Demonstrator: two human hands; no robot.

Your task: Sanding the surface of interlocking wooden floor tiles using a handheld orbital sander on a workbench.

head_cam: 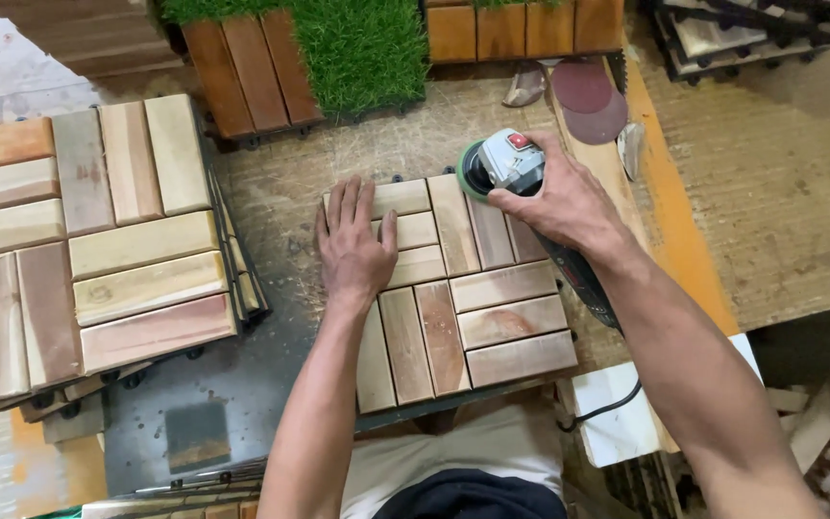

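Head cam, looking down at a workbench point(338, 154). Left hand point(354, 245) lies flat, fingers spread, palm down on the upper-left slats of a square wooden deck tile point(468, 288), pressing on it, not gripping anything. Right hand point(559, 197) is wrapped closed around the head of an angle grinder point(509, 163) (grey housing, red switch on top, green-rimmed disc at the front); the disc sits at the tile's top edge, near the middle, apparently touching the wood, though I can't tell contact for sure. The grinder's dark body runs back under the right wrist, and a black cord point(602, 411) trails off near the tile's lower-right corner. The tile lies in the centre of the bench, right in front of the person, its slats in blocks of three that alternate direction, with black plastic base tabs showing at the edges. To the left, well apart, a stack of similar tiles point(88, 240), larger in view. Beyond the bench's far edge, more tiles with reddish slats point(252, 72) and a patch of artificial grass point(362, 48) on one. Two round maroon sanding discs point(590, 99) lie just beyond the grinder, overlapping. An orange strip point(670, 192) runs along the bench's right side. Wood offcuts point(828, 423) are piled at lower right.
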